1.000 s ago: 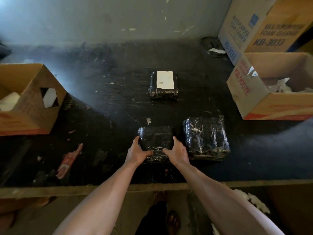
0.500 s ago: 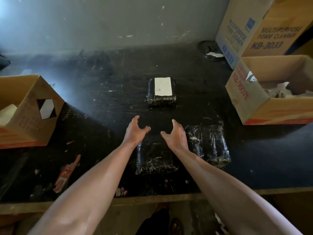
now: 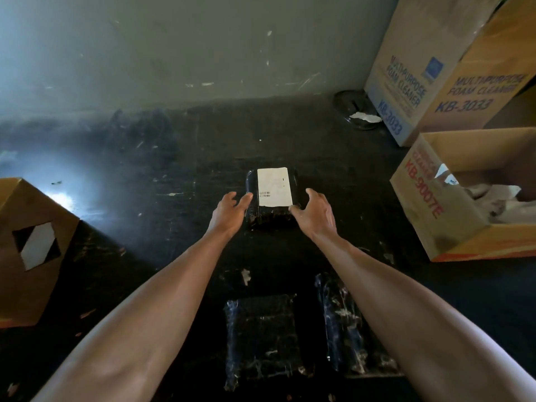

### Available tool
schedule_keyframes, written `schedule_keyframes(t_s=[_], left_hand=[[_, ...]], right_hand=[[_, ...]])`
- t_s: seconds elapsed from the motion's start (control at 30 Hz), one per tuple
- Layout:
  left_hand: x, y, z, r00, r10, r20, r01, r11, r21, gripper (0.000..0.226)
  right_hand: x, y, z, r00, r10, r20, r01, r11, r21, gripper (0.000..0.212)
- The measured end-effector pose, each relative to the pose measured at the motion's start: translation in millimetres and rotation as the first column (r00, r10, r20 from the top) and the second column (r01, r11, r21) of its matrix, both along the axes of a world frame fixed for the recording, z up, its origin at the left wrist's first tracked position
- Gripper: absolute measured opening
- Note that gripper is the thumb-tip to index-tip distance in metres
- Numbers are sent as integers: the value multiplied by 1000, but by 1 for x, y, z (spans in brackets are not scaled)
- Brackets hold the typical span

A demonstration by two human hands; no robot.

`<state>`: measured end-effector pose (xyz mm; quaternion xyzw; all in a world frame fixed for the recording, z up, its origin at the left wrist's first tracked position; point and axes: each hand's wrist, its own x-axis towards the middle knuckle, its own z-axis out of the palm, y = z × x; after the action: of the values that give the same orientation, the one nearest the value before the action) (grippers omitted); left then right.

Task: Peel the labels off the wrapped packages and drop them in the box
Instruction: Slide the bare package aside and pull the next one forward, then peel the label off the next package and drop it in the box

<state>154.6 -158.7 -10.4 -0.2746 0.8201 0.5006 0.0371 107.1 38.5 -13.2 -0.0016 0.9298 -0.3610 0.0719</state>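
A black wrapped package (image 3: 268, 214) lies mid-table with a white label (image 3: 274, 187) on its top face. My left hand (image 3: 229, 211) is at its left side and my right hand (image 3: 314, 213) at its right side, fingers spread, fingertips at or just off the wrap. Two more black wrapped packages lie nearer me with no label showing: one (image 3: 261, 338) between my forearms, the other (image 3: 345, 326) partly under my right forearm. An open cardboard box (image 3: 429, 204) with crumpled white paper inside stands at the right.
A tall foam-cleaner carton (image 3: 412, 74) stands behind the open box, with a dark round dish (image 3: 352, 107) beside it. Another cardboard box (image 3: 32, 256) sits at the left edge. The grey wall runs along the table's back. Small paper scraps dot the black tabletop.
Both hands let go of the near unlabelled package and reached forward to the labelled package further back. The view has moved forward with them.
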Motion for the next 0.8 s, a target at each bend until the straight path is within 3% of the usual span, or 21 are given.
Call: schedule_keyframes(t_s=[0.13, 0.27, 0.53, 0.8], left_hand=[[-44, -4, -18, 999, -32, 41, 32, 999, -4, 74], [-85, -5, -39, 988, -120, 98, 125, 991, -52, 58], [-141, -1, -77, 993, -89, 72, 100, 980, -170, 83], [-153, -4, -94, 998, -45, 38, 52, 978, -201, 82]], right_hand=[[-47, -8, -13, 999, -15, 47, 13, 999, 41, 72], [-93, -19, -28, 996, 12, 84, -18, 997, 78, 65], [-173, -50, -54, 986, 159, 54, -167, 961, 219, 57], [-206, -61, -65, 957, 286, 46, -289, 927, 241, 33]])
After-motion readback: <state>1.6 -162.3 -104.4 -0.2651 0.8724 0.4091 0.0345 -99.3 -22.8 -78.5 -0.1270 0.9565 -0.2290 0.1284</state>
